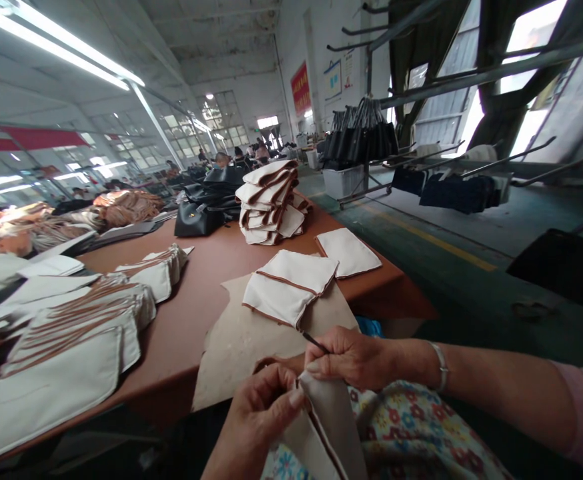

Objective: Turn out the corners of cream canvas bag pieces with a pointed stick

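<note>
In the head view, a cream fabric piece with brown edging [339, 417] lies over my lap, its upper edge raised. My left hand [266, 407] pinches that edge between thumb and fingers. Close beside it, my right hand [354, 357] is closed round a slim dark tool [315, 343], whose tip points up and left; its exact kind cannot be made out. The right thumb rests at the top of the same fabric piece. Just beyond the hands, a cream panel with brown trim [291, 283] lies on a tan sheet [241, 343].
The brown-covered table [206, 267] carries a tall pile of cream pieces [269, 203], another flat piece [349, 252], black bags [199, 219] and rows of cream pieces [71, 360] at left. A metal rack with hanging dark bags [359, 143] stands at right. Several people sit far back.
</note>
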Action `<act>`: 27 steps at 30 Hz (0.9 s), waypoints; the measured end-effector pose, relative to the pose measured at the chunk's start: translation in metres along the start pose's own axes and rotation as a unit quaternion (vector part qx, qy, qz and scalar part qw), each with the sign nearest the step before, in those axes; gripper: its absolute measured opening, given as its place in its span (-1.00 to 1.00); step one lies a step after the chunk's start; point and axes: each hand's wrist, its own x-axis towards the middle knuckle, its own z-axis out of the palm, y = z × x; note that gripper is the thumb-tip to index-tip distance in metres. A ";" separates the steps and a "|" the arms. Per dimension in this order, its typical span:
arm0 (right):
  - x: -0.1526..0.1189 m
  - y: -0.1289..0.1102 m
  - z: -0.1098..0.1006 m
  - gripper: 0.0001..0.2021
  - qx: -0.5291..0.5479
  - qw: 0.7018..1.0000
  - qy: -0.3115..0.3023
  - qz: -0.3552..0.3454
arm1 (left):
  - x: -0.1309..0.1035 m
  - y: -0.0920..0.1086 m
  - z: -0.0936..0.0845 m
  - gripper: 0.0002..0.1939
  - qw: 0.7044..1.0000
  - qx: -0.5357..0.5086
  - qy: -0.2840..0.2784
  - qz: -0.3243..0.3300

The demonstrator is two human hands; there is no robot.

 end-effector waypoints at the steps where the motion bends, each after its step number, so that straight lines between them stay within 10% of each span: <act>1: 0.000 0.001 0.000 -0.69 0.003 1.000 0.000 -0.002 | -0.001 -0.001 -0.001 -0.69 1.000 0.003 -0.003 -0.005; 11: -0.003 -0.012 0.004 -0.59 -0.056 0.998 0.036 0.011 | -0.007 0.002 0.010 -0.79 0.997 0.066 0.035 -0.002; 16: 0.000 -0.018 0.012 -0.84 -0.117 0.989 0.084 0.016 | -0.008 0.009 0.017 -0.78 0.945 0.299 0.106 0.078; 22: 0.006 -0.009 0.020 -0.89 -0.122 0.978 0.166 0.024 | -0.005 -0.001 0.019 -0.86 0.910 0.337 0.158 0.182; 27: 0.006 0.003 0.024 -0.91 -0.053 0.980 0.192 0.003 | -0.003 -0.003 0.016 -0.82 0.931 0.315 0.143 0.114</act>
